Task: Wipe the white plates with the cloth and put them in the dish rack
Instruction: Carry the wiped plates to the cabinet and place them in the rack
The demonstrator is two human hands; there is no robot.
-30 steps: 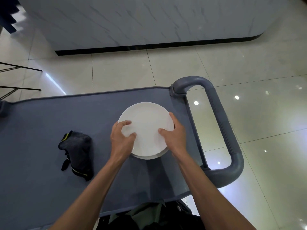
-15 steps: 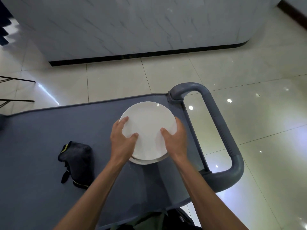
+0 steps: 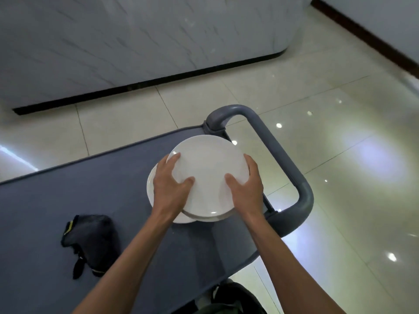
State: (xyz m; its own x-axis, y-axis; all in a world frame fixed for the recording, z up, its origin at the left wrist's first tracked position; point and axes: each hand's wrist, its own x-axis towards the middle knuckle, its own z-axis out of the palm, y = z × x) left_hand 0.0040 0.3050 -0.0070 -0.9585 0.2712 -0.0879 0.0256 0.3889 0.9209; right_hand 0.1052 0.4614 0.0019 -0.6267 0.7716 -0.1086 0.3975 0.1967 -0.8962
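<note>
left hand (image 3: 170,189), right hand (image 3: 246,189), gripping top plate (image 3: 208,164)

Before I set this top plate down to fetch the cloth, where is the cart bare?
Bare grey cart top lies left of the plate stack, behind the dark cloth, and between the cloth and the left forearm. Crowded: the right end, where both hands grip the top plate beside the handle.

Glossy white plates (image 3: 208,173); matt cart top (image 3: 90,184); polished floor tiles (image 3: 340,109).
</note>
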